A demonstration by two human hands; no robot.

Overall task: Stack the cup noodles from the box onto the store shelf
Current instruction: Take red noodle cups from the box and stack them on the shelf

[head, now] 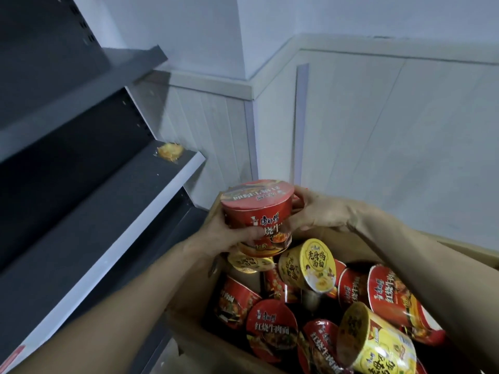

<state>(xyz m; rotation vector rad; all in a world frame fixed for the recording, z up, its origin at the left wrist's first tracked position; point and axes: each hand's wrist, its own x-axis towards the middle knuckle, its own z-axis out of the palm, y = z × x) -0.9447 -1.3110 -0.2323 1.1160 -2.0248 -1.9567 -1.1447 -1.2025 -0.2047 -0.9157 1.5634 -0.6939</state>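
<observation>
A red cup noodle is held upright above the open cardboard box. My left hand grips its lower side from the left, thumb across the front. My right hand holds its far right side, fingers curled behind the cup. In the box lie several more red and yellow cups, among them a yellow cup on its side and a red cup facing up. The dark grey store shelf stands to the left. One yellow cup sits at its far end.
A higher shelf board overhangs the shelf on the left. A pale panelled wall runs behind the box and meets a corner near the shelf's far end. The box's flap rises at the right.
</observation>
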